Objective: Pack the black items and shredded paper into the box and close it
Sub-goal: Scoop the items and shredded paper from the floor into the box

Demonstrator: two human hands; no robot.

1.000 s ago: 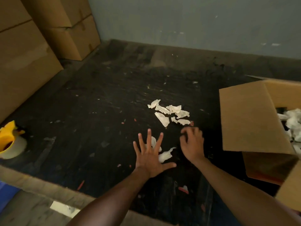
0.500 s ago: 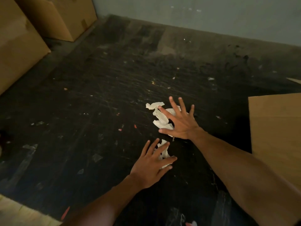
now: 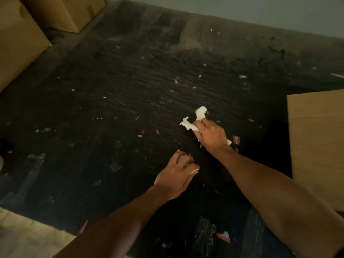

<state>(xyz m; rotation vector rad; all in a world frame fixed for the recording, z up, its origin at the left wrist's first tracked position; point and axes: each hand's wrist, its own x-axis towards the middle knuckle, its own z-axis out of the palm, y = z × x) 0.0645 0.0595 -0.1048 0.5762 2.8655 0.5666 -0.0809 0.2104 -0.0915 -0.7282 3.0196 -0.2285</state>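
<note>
On the dark scuffed floor mat (image 3: 130,101), right hand (image 3: 211,135) curled over a bunch of white shredded paper (image 3: 195,118) — scraps stick out past the fingers toward the far left, most of the bunch hidden under the palm. Left hand (image 3: 176,176), nearer, fingers closed on a smaller scrap (image 3: 193,171); only a white edge shows. Cardboard box (image 3: 316,146) cut off at right edge, interior out of view. Stacked cartons (image 3: 22,40) far left, partly cropped — lighting dim, small floor debris hard to identify
</note>
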